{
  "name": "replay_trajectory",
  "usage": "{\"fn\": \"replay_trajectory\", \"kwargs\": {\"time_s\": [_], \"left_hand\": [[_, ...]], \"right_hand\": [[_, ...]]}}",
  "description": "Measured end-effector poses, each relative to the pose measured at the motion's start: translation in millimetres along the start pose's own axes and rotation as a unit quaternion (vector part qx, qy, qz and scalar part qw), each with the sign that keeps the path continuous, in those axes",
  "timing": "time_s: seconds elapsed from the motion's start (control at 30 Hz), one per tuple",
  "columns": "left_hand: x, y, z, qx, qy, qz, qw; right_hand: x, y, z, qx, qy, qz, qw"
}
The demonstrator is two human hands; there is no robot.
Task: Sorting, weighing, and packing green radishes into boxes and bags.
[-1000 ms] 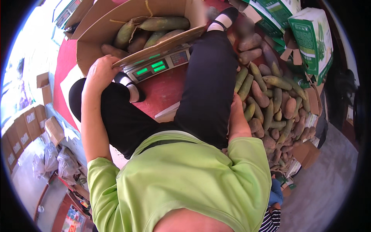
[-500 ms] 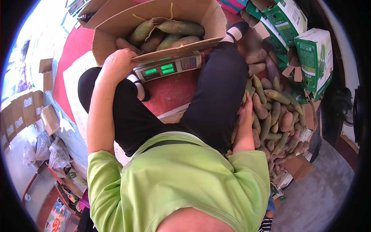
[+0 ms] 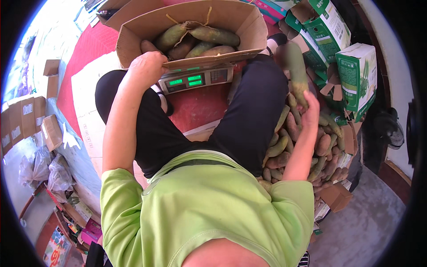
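Cardboard box: the brown cardboard box (image 3: 147,24) sits on the scale at the top of the view, flaps open, its far flap cut off by the picture's upper edge.
Box contents: greenish-brown long fruits (image 3: 202,38) lie stacked inside; the lower ones are hidden behind the near wall.
Scale: a grey scale (image 3: 195,80) with lit green readouts shows only its front panel; its platform is covered by the box.
Left hand: the left hand (image 3: 147,66) rests on the near left rim of the box, fingers curled over the edge. The fingertips are hidden inside the box, so how tightly it grips is hard to make out.
Right hand: the right hand (image 3: 311,104) is closed around the lower end of a raised fruit, seen from the back, so the fingers are hidden behind it.
Raised fruit: the held fruit (image 3: 296,66) is long and dull green, lifted above the heap at the person's right, beside the right knee, its tip near the box's right corner.
Heap: a pile of fruits (image 3: 320,147) lies on the floor at the right, partly hidden by the right arm and the dark trouser leg.
Cartons: green-and-white cartons (image 3: 356,75) stand behind the heap; the upper ones are cut off by the rim.
Floor covering: a red mat (image 3: 200,107) shows between the legs.
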State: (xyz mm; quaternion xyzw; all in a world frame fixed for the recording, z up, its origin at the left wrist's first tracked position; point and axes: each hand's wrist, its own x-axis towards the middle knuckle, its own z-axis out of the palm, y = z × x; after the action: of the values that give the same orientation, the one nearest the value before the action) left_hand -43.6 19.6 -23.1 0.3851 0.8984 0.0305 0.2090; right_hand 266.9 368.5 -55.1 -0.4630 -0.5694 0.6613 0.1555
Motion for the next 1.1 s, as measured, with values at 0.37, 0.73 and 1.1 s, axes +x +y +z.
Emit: {"fn": "replay_trajectory", "kwargs": {"time_s": [0.37,0.73,1.1], "left_hand": [[3.5,-3.6,4.5,-0.038,0.034,0.030,0.998],[-1.8,5.6,-7.7,-0.043,-0.016,0.040,0.998],[-1.1,4.9,-9.3,-0.070,0.000,0.011,0.997]], "right_hand": [[31.6,-144.0,106.4,-0.196,-0.286,-0.165,0.923],[50.6,-66.8,74.6,-0.211,-0.096,-0.189,0.954],[10.4,185.8,-133.5,-0.454,0.178,-0.003,0.873]]}}
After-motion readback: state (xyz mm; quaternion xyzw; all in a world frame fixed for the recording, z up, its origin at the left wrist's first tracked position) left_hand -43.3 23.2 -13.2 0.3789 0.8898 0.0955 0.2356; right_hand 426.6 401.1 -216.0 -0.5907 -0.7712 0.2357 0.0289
